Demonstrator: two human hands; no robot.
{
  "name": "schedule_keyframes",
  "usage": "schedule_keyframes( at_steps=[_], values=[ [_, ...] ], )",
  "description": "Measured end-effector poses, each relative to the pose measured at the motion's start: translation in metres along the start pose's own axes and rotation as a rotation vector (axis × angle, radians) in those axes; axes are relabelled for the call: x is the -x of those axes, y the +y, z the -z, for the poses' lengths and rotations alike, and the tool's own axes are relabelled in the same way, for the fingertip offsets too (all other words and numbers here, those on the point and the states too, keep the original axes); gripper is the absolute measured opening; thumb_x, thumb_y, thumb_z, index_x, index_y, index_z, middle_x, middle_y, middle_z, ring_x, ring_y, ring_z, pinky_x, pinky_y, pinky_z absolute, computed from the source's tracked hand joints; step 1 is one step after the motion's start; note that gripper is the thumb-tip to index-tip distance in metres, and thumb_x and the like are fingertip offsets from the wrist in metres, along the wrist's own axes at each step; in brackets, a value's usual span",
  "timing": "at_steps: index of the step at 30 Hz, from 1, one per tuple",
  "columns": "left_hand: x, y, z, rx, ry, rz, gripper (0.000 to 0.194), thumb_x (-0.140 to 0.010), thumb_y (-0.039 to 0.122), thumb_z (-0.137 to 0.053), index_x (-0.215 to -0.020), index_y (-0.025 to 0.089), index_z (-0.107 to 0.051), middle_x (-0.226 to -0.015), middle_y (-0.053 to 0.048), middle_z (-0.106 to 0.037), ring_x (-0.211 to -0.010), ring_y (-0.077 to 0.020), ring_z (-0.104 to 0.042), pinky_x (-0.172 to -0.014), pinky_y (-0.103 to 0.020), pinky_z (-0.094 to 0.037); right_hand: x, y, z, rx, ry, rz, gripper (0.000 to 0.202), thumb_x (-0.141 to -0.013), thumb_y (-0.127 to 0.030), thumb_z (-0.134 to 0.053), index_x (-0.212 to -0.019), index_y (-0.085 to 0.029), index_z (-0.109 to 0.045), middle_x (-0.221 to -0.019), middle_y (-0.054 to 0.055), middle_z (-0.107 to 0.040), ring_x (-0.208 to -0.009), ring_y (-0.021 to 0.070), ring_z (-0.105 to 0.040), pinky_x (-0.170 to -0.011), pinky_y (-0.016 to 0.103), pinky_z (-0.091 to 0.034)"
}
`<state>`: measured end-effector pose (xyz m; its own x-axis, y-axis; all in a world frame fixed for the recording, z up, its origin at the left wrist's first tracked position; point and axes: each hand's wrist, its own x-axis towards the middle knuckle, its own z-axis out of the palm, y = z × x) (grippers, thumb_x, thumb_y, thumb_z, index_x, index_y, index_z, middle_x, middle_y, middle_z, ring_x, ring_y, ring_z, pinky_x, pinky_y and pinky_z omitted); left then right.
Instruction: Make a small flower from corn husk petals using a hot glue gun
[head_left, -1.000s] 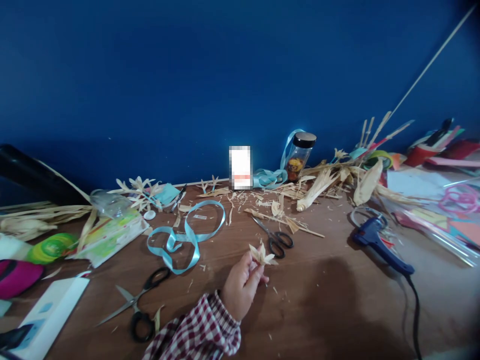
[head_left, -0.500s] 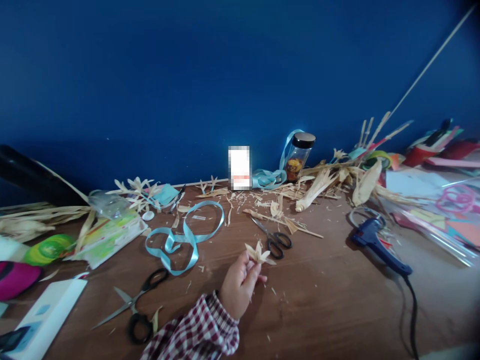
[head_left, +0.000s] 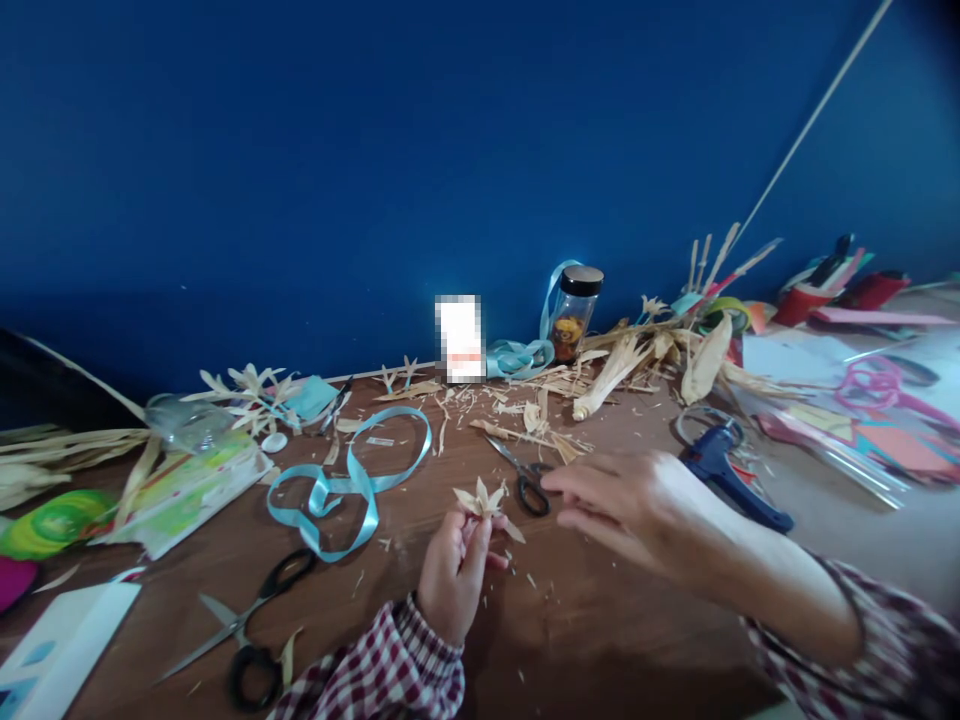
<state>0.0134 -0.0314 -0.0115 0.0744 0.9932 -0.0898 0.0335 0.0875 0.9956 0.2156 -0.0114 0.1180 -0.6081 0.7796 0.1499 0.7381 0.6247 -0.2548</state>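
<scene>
My left hand (head_left: 459,572) pinches a pale husk flower (head_left: 481,499) between thumb and fingers, above the brown table (head_left: 405,640). The petals spread upward over the fingertips. My right hand (head_left: 637,505) reaches in from the right with fingers stretched out and nothing visible in it. Its fingertips are beside the handles of small black scissors (head_left: 534,490), partly covering them. Larger open scissors (head_left: 247,635) lie at the lower left. Loops of light blue ribbon (head_left: 360,490) rest left of the flower.
A blue glue gun (head_left: 731,480) lies behind my right forearm. Near the blue wall stands a glass jar (head_left: 576,315) with a dark lid. Dried husks (head_left: 615,375) and scraps lie along the back. A white power strip (head_left: 67,645) is at the lower left.
My right hand has come into view from the right, over the table. The view has turned slightly right, so most things appear shifted left. My left hand still holds the flower.
</scene>
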Motion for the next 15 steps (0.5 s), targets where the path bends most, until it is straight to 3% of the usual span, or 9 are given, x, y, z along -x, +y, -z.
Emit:
schedule_keyframes(
  at_steps=[3, 7, 10, 15],
  values=[
    [-0.001, -0.002, 0.002, -0.054, 0.039, -0.029, 0.022, -0.086, 0.036, -0.047, -0.092, 0.015, -0.052, -0.097, -0.012, -0.067, -0.055, -0.0114, -0.062, -0.049, -0.025, -0.052, -0.009, 0.010, -0.013, -0.122, 0.066, -0.012, 0.017, -0.088, -0.019, -0.046, -0.098, -0.021, -0.060, -0.087, 0.002, -0.066, -0.080, 0.0148, -0.060, -0.069, 0.025, -0.042],
    [-0.004, -0.002, 0.006, -0.072, 0.097, -0.048, 0.021, -0.084, 0.036, -0.050, -0.084, 0.016, -0.052, -0.086, -0.008, -0.066, -0.053, -0.0097, -0.058, -0.044, -0.021, -0.047, -0.013, 0.014, -0.037, -0.355, 0.136, -0.035, 0.021, -0.085, -0.011, -0.044, -0.094, -0.021, -0.060, -0.091, 0.002, -0.064, -0.083, 0.0138, -0.058, -0.072, 0.025, -0.043],
    [-0.007, 0.001, 0.005, -0.009, 0.130, -0.002, 0.022, -0.082, 0.038, -0.053, -0.081, 0.016, -0.052, -0.071, -0.003, -0.063, -0.045, -0.0073, -0.051, -0.039, -0.018, -0.041, -0.013, 0.008, -0.053, -0.486, 0.110, -0.125, 0.016, -0.084, -0.015, -0.048, -0.096, -0.022, -0.058, -0.087, 0.000, -0.064, -0.076, 0.0125, -0.058, -0.067, 0.024, -0.045],
    [-0.008, 0.005, 0.004, 0.139, 0.159, 0.022, 0.025, -0.075, 0.040, -0.061, -0.080, 0.016, -0.054, -0.078, -0.004, -0.064, -0.050, -0.0079, -0.054, -0.037, -0.017, -0.042, -0.017, 0.004, -0.065, -0.530, 0.167, -0.229, 0.031, -0.079, -0.024, -0.060, -0.109, -0.023, -0.053, -0.099, 0.002, -0.061, -0.085, 0.0155, -0.058, -0.074, 0.028, -0.048]
  ],
)
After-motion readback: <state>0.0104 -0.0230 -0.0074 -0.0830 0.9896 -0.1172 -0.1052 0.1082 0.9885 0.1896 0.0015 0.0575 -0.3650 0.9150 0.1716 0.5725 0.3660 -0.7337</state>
